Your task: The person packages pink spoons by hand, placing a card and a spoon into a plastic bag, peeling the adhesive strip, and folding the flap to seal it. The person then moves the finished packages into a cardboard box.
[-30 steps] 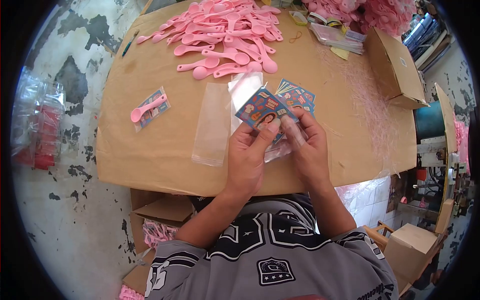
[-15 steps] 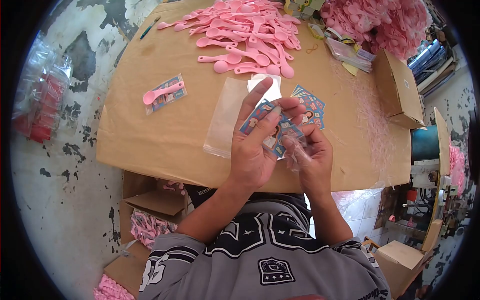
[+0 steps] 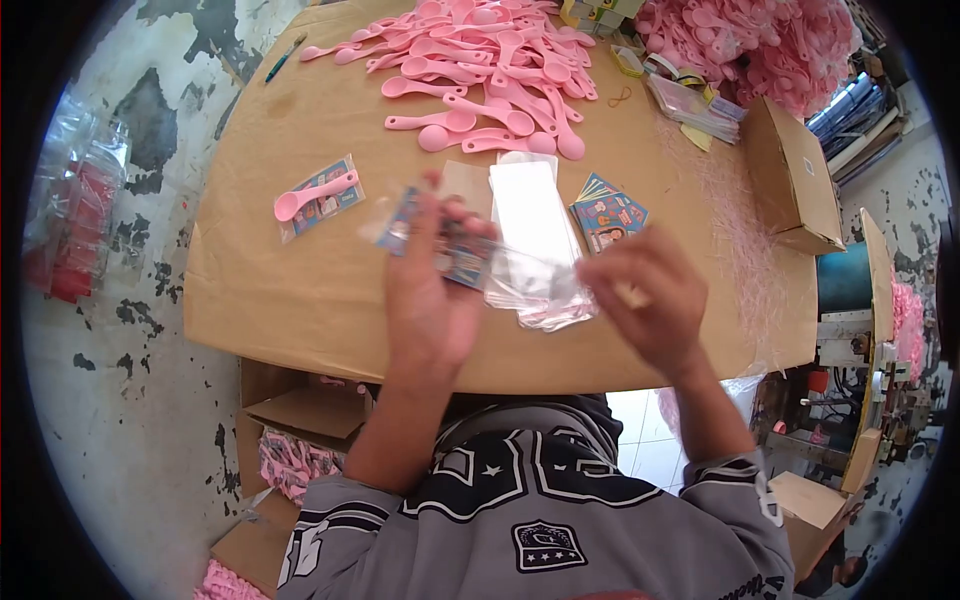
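My left hand (image 3: 432, 300) is closed on a blue printed card (image 3: 465, 262) in a clear plastic bag, blurred by motion. Clear plastic (image 3: 520, 275) stretches from the card toward my right hand (image 3: 655, 300), whose fingers pinch its far end. Under that plastic lies a stack of clear bags with a white sheet (image 3: 527, 195). Just beyond my right hand, several blue cards (image 3: 608, 215) are fanned out on the table. To the left, a pink spoon (image 3: 315, 195) rests on a bagged card (image 3: 345, 200).
A large heap of pink spoons (image 3: 490, 60) covers the back of the brown table (image 3: 330, 290). Bagged pink items (image 3: 745, 45) pile up at the back right beside a cardboard box (image 3: 790, 180). Shredded clear plastic (image 3: 740, 240) lies along the right side. A pen (image 3: 286, 58) sits far left.
My hands have drawn apart, the left one leftward with the card, the right one rightward. Plastic now spans the gap, and the white sheet on the stack is more exposed.
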`<state>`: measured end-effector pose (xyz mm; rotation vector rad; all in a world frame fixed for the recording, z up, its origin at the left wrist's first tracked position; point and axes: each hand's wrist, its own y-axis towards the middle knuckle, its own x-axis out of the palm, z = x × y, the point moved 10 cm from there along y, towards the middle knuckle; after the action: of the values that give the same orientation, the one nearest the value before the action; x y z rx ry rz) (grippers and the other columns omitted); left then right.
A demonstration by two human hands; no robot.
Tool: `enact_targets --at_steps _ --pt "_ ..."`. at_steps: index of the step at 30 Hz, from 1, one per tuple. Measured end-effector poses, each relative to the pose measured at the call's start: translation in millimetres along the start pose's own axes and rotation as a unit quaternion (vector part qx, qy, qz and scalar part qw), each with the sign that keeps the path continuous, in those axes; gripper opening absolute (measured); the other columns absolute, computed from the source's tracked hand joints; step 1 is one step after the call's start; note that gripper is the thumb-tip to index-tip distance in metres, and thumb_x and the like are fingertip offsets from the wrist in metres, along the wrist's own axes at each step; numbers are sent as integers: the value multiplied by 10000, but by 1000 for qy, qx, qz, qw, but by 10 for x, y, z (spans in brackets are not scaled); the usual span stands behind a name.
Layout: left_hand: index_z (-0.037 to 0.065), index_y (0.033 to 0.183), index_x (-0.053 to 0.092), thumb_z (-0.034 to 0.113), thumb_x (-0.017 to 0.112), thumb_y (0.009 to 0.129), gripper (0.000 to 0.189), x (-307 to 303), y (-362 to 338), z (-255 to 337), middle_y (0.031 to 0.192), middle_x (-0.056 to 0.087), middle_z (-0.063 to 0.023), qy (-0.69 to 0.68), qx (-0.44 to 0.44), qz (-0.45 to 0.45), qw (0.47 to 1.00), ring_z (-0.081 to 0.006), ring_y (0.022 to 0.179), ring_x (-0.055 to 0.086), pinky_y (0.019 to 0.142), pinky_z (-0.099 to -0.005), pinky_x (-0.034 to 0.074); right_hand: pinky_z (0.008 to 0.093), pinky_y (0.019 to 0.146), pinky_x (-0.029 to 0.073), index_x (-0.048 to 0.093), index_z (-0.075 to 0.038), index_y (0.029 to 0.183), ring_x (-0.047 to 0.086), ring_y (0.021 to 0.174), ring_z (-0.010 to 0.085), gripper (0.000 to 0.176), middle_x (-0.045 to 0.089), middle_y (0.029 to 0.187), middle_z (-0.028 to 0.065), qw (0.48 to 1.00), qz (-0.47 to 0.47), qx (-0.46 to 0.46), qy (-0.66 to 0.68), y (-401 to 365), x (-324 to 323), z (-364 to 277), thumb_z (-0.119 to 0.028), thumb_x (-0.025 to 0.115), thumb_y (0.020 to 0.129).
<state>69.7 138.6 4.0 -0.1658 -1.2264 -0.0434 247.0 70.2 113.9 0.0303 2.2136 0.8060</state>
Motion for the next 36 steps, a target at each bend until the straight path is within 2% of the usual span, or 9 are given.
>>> enact_targets --at_steps 2,8,12,17,20,22,26,29,36 --pt "60 1363 550 240 602 1096 327 -26 34 214 964 639 -40 -3 29 7 1000 -144 883 640 923 -337 557 367 720 528 772 -85 996 650 839 270 165 680 928 92 996 -16 81 -39 218 -107 419 -18 770 845" --pt "57 1335 581 259 614 1087 322 18 5 130 953 634 -31 -24 -23 -31 999 -141 881 631 908 -332 552 406 997 520 717 -79 1176 625 1224 290 323 695 1254 79 949 -70 -173 -255 1026 468 1225 -10 673 863" --pt "59 1307 609 278 606 1090 308 -133 -58 105 921 627 -20 -67 -66 -11 996 -138 860 632 906 -328 553 390 1017 510 730 -106 1177 598 1242 271 345 681 1264 58 939 -105 -198 -261 1110 681 1535 -56 698 837" --pt "68 1252 617 341 633 1074 326 -355 25 367 958 647 -24 -45 2 23 999 -138 877 632 919 -348 555 399 961 531 737 -102 1165 631 1131 280 287 692 1165 67 932 -119 -189 -285 964 488 1616 -102 721 879" --pt "65 1242 622 344 640 1069 329 -398 85 508 985 650 -38 -28 58 41 997 -149 906 630 949 -356 551 376 856 553 739 -92 1153 684 983 239 235 699 1024 87 960 -76 -80 -257 785 57 1515 -117 737 919" --pt "63 1249 616 344 651 1063 339 -353 80 601 997 648 -49 -8 103 50 993 -158 927 630 964 -360 548 339 741 560 699 -32 1111 701 817 217 181 734 930 88 986 -66 124 -95 579 -183 1340 -114 733 953" --pt "55 1272 585 358 667 1053 383 -265 73 671 1007 651 -71 -4 148 57 987 -180 943 631 983 -383 546 208 653 488 673 -12 1136 629 770 29 179 725 898 3 907 -122 349 199 -205 4 961 -117 725 1002" --pt "53 1301 556 354 647 1066 393 -139 84 580 1047 669 -97 3 133 11 991 -193 955 648 989 -394 549 191 639 470 681 -25 1125 622 758 22 160 731 912 -2 831 -152 428 320 -569 287 653 -110 729 998" --pt "47 1344 555 340 623 1077 402 57 -18 183 1087 666 -86 38 71 -24 996 -199 996 662 1027 -405 552 252 779 572 649 45 1224 691 877 88 227 739 1080 72 830 -103 353 420 -489 635 308 -84 671 1038"
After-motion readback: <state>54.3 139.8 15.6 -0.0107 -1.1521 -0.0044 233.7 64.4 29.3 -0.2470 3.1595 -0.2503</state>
